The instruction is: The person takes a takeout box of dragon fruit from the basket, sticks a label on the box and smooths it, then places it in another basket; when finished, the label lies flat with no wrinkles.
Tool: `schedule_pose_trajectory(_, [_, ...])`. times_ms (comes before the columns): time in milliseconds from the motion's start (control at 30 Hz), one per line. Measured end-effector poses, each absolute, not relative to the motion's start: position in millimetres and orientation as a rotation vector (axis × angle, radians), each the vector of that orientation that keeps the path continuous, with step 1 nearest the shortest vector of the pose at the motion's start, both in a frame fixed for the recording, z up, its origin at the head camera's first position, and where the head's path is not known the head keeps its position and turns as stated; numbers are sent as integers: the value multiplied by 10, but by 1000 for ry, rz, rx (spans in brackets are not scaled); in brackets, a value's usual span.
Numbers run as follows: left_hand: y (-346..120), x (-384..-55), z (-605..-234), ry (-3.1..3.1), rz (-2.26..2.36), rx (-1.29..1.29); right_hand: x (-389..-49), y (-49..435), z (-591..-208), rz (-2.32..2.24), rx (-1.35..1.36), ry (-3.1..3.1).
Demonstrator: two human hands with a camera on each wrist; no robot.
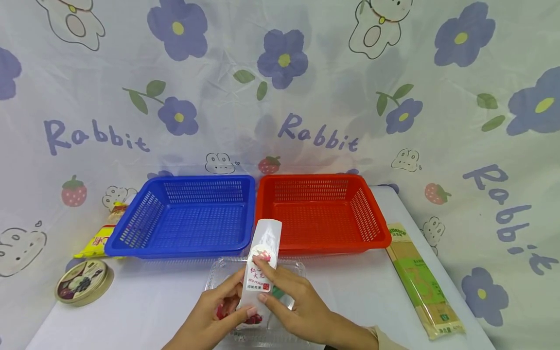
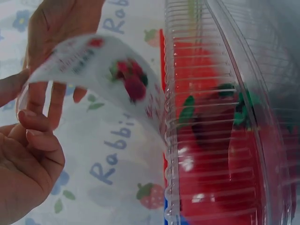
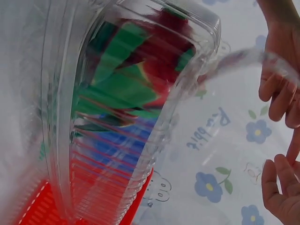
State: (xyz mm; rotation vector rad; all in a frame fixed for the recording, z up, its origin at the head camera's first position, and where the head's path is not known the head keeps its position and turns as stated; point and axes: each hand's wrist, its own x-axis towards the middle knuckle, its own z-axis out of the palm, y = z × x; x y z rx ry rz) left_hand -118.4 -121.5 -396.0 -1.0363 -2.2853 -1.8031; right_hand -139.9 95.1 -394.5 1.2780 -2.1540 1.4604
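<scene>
Both hands hold a white paper label strip (image 1: 268, 236) above a clear plastic clamshell box (image 1: 217, 270). Printed on the strip are a pitaya picture and Chinese characters. My left hand (image 1: 214, 308) pinches its left edge near the bottom. At its right edge my right hand (image 1: 304, 304) grips with thumb and fingers, the index finger lying across the printed face. In the left wrist view the strip bends in an arc from the box toward the hands. Inside the box lie red dragon fruits (image 2: 211, 164) with green scales, partly hidden by the hands in the head view.
A blue basket (image 1: 197, 250) and a red basket (image 1: 323, 248) stand side by side at the back. To the left are a yellow snack bag (image 1: 98, 239) and a round tin (image 1: 83, 282). A long noodle packet (image 1: 422, 284) lies on the right.
</scene>
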Motion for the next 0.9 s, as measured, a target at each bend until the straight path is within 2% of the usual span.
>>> schedule_pose_trajectory(400, [-1209,-1163,-4034,-2196,-1876,-1182,-1417,1002,-3967,1320,1246,-2153])
schedule_pose_trajectory(633, [-1200,-1137,-4064,-2215,-1976,-1178,-1500,1006,-3991,1071,1286,-1968])
schedule_pose_trajectory(900, [-1231,-1121,-4153,-2212,-1993,-1209,-1501,1024,-4009,1123,1291,-1967])
